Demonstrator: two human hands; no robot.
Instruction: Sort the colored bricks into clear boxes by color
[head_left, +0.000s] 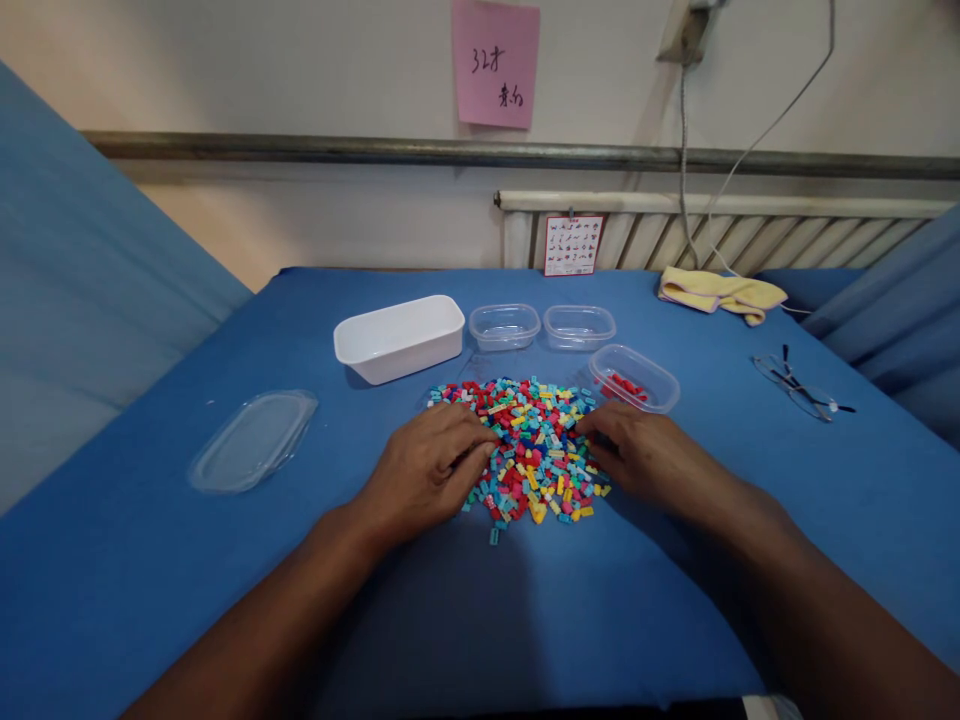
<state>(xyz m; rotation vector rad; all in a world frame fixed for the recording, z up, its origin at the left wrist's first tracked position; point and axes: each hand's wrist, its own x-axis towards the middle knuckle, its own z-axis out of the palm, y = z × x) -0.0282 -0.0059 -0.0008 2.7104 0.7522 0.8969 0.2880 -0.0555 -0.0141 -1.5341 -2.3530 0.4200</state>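
A heap of small toy building bricks [536,470] in red, yellow, light blue, pink and other colours lies in the middle of the blue-covered surface. My left hand [431,460] rests at the heap's left side, thumb and forefinger drawn together over the bricks. From the right, my right hand [652,450] reaches the heap's edge with its fingers bent and the tips close together. Whatever is between the fingertips of either hand is too small to make out. Just beyond my right hand, a clear plastic tub [658,385] contains several red bricks [624,387].
Behind the heap stand a white tub [405,345] and two clear tubs [505,330], [579,328]. Clear lids [255,440] lie at left. Eyeglasses [802,385] and a yellow cloth [720,292] are at right. A printed card [573,245] hangs on the radiator [645,205].
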